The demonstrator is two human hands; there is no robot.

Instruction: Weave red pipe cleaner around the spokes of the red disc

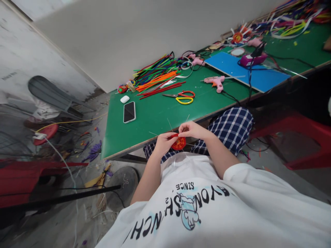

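Between both hands, just off the table's front edge and above my lap, is a round red-and-orange woven piece (179, 143) with thin wires sticking out around it. My left hand (164, 143) pinches its upper left rim between thumb and fingers. At the top rim, my right hand (190, 130) has its thumb and fingertips closed on the red edge. Whether the right fingers also hold a separate strand is too small to tell. Beyond the hands lie scissors (184, 97) with one red and one yellow handle.
On the green table (152, 115) are a phone (129, 112), a white earbud case (124, 99), a heap of coloured pipe cleaners (157, 74) and a pink glue gun (216, 82). A blue board (248, 70) carries a purple power strip (253, 59) with trailing cords. A red stool (297, 137) stands right.
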